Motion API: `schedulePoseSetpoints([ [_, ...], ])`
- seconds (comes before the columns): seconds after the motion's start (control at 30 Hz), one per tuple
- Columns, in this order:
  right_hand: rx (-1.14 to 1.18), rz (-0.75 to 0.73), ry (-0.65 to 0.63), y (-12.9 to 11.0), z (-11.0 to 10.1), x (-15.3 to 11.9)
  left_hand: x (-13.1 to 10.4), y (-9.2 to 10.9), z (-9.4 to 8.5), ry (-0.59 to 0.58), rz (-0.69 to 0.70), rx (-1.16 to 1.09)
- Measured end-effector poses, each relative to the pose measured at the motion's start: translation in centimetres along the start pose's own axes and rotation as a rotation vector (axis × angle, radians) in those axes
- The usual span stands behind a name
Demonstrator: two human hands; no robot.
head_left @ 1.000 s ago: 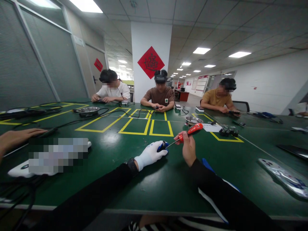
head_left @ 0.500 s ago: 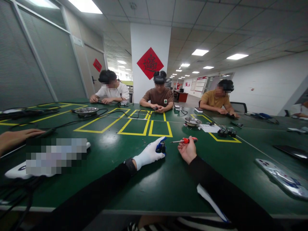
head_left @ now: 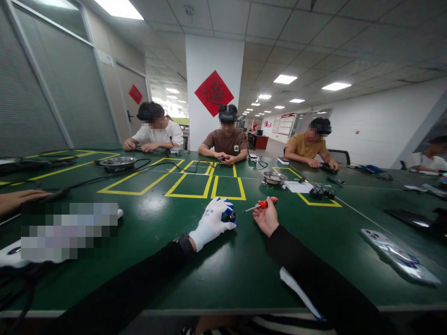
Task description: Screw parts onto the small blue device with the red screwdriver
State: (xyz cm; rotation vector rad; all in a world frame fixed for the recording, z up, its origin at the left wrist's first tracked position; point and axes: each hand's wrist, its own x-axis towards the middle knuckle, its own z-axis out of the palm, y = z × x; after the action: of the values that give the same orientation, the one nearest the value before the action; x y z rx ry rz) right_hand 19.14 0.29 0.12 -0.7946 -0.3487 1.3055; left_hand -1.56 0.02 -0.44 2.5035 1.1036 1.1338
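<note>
My left hand (head_left: 213,219), in a white glove with blue fingertips, is closed around a small black cylindrical part (head_left: 229,217). The part lies tilted, one round end facing right; most of it is hidden by the glove, so its kind is unclear. My bare right hand (head_left: 266,218) grips a screwdriver (head_left: 262,204) by its red handle. The metal shaft points left toward the black part, with a short gap between them. Both hands are just above the green table (head_left: 240,270).
A white glove (head_left: 300,293) lies under my right forearm. Right of it is a phone (head_left: 398,256). Ahead are a metal bowl (head_left: 274,177), white paper (head_left: 298,186) and several black parts (head_left: 323,191). At left lie a blurred-out white object (head_left: 120,214), cables and another person's hand (head_left: 24,201). Several people sit opposite.
My left hand has turned, tipping the black part from upright to lying sideways. The screwdriver stays in my right hand, its tip still apart from the part. The whole view has shifted slightly.
</note>
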Motion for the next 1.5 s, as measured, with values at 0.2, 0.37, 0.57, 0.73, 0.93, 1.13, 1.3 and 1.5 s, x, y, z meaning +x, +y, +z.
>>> schedulePoseSetpoints([
  [0.2,-0.025,-0.007,-0.007,0.0,-0.2,0.5,-0.2,1.3,-0.4,0.088,-0.182,-0.181],
  [0.37,-0.065,0.011,-0.046,0.1,-0.2,0.3,0.1,1.8,-0.9,0.103,-0.259,-0.386],
  [0.57,-0.095,0.029,-0.077,0.2,-0.1,0.1,0.9,1.5,-1.6,0.175,-0.329,-0.548],
  [0.73,-0.097,0.027,-0.079,0.2,-0.1,0.1,1.7,-1.9,-4.1,0.256,-0.403,-0.462],
  [0.93,-0.105,0.004,-0.091,0.5,0.1,0.0,1.4,-11.0,-11.1,0.106,-0.465,0.266],
  [1.13,-0.135,-0.014,-0.11,0.9,0.3,0.1,-0.2,-17.2,-15.6,-0.139,-0.486,0.929],
  [1.3,-0.155,-0.027,-0.124,1.0,0.1,0.6,-0.2,-19.3,-16.5,-0.173,-0.526,1.007],
  [1.5,-0.168,-0.017,-0.138,1.0,0.1,0.7,-0.2,-20.3,-17.1,-0.194,-0.53,0.984],
])
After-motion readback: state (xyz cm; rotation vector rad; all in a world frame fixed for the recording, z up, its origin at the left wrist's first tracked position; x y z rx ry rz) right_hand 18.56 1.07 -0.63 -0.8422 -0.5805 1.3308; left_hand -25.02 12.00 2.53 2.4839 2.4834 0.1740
